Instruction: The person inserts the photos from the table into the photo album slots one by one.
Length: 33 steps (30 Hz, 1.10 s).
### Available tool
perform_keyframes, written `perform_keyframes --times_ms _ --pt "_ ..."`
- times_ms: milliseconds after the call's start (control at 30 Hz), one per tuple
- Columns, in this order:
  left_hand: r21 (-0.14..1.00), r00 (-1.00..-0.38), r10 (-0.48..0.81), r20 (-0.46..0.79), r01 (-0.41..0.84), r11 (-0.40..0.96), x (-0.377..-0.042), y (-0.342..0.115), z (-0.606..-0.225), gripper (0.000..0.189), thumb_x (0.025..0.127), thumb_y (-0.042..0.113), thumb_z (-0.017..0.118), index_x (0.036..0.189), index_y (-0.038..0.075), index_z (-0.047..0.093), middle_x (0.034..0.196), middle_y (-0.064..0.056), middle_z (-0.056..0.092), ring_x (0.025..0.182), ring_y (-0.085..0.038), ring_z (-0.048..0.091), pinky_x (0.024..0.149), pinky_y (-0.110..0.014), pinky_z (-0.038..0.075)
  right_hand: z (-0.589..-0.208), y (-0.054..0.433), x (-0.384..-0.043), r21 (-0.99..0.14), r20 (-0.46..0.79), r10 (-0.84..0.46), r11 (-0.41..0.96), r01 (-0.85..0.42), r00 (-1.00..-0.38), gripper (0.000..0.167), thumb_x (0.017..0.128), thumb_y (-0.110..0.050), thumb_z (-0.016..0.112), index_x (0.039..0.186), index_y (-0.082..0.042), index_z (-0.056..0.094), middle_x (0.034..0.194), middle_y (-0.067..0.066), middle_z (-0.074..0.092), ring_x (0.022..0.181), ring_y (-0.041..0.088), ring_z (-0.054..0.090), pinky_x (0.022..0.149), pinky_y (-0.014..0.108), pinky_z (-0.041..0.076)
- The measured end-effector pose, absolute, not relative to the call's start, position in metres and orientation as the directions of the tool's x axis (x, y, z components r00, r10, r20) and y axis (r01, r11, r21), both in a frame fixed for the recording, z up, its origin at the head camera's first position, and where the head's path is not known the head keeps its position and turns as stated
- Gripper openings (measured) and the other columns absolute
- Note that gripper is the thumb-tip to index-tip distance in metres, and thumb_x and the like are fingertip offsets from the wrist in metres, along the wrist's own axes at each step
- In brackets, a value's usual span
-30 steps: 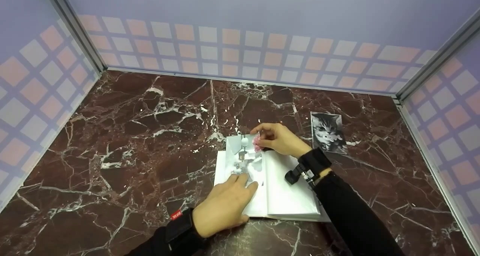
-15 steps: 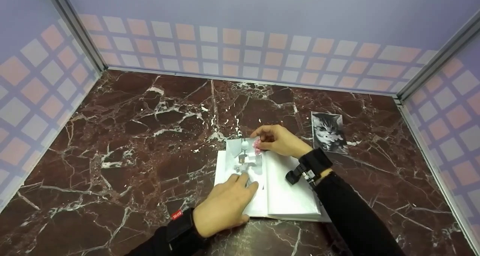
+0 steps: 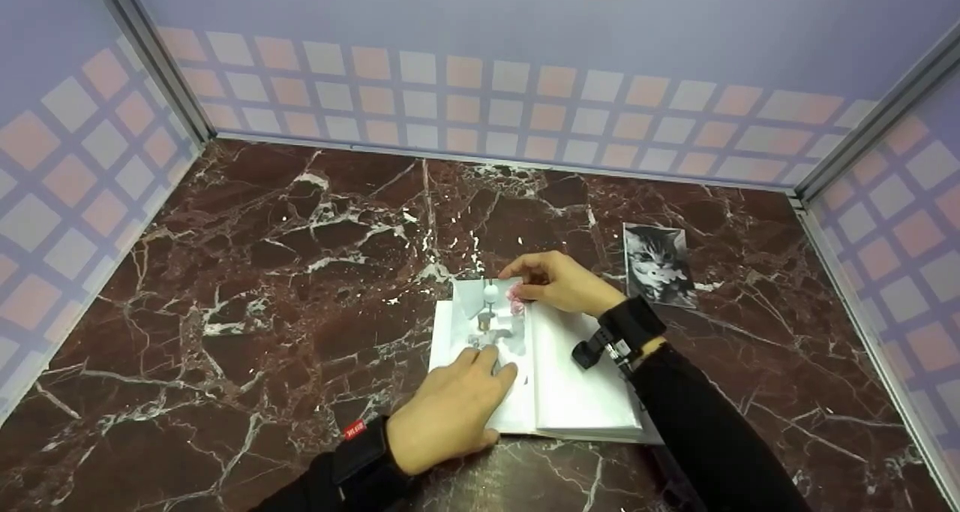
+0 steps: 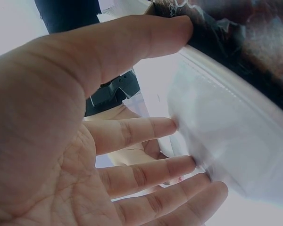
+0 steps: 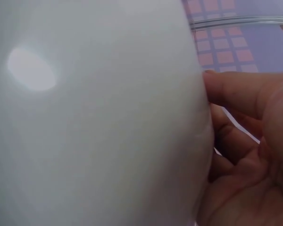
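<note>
An open photo album (image 3: pixel 589 392) with white pages lies on the table. Over its left page is a pale photo (image 3: pixel 469 302) with a pink patch at its upper right; its top sticks out past the album's far edge. My right hand (image 3: pixel 566 281) pinches the photo by that upper right corner. Lower on the same page, my left hand (image 3: pixel 446 407) rests with its fingers extended over the photo's lower part, which they hide. In the left wrist view the fingertips (image 4: pixel 167 125) touch the glossy page (image 4: pixel 236 136). A blank white page (image 5: pixel 94 136) fills much of the right wrist view.
A black-and-white kitten photo (image 3: pixel 658 266) lies on the dark red marbled table (image 3: pixel 315 272), right of the album. Purple panels with pink and white squares (image 3: pixel 463 109) enclose the table at the back and both sides.
The photo has slid a little toward me, down along the left page, with my right hand following it. My left hand has stayed in place.
</note>
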<state>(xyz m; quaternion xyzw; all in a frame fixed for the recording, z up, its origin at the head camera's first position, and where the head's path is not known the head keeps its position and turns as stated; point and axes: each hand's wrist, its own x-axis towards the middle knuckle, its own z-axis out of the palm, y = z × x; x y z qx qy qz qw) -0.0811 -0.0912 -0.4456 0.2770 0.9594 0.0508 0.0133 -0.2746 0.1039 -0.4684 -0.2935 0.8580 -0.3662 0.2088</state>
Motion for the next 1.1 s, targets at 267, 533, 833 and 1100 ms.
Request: perform_keyframes --times_ms 267,533,833,1100 --pt "0.103 -0.845 0.535 -0.009 0.531 0.841 -0.0818 -0.0914 -0.4465 0.07 0.073 0.041 0.097 0.129 0.011 0.065 0.12 -0.009 0.063 0.102 -0.024 0.064 0.065 -0.033 0.062 -0.4699 0.104 -0.2746 -0.757 -0.154 -0.664 0.555 -0.344 -0.731 0.028 0.1 -0.013 0.074 0.128 -0.013 0.076 0.109 0.005 0.079 0.089 0.012 0.068 0.085 0.026 0.056" --pt "0.112 -0.847 0.531 0.023 0.53 0.841 -0.0777 -0.0869 -0.4445 0.054 0.072 0.028 0.097 0.115 0.012 0.069 0.109 -0.006 0.064 0.091 -0.02 0.062 0.055 -0.028 0.053 -0.4706 0.1031 -0.2757 -0.762 -0.137 -0.674 0.54 -0.357 -0.726 0.028 0.099 -0.01 0.074 0.127 -0.013 0.076 0.112 0.006 0.079 0.092 0.012 0.069 0.085 0.025 0.057" --pt "0.111 -0.843 0.535 0.058 0.538 0.836 -0.074 -0.0826 -0.4449 0.044 0.072 0.015 0.093 0.112 0.013 0.073 0.103 -0.004 0.067 0.087 -0.019 0.063 0.053 -0.028 0.051 -0.4703 0.1042 -0.2749 -0.76 -0.14 -0.691 0.534 -0.371 -0.709 0.028 0.1 -0.013 0.073 0.127 -0.016 0.077 0.121 0.005 0.08 0.096 0.014 0.068 0.09 0.031 0.054" --pt "0.126 -0.842 0.537 0.036 0.537 0.834 -0.0743 -0.0827 -0.4453 0.045 0.072 0.017 0.094 0.112 0.012 0.073 0.104 -0.005 0.067 0.087 -0.019 0.063 0.054 -0.028 0.053 -0.4712 0.1043 -0.2742 -0.765 -0.136 -0.705 0.521 -0.378 -0.696 0.027 0.1 -0.012 0.072 0.127 -0.017 0.078 0.123 0.005 0.08 0.091 0.014 0.065 0.083 0.028 0.052"
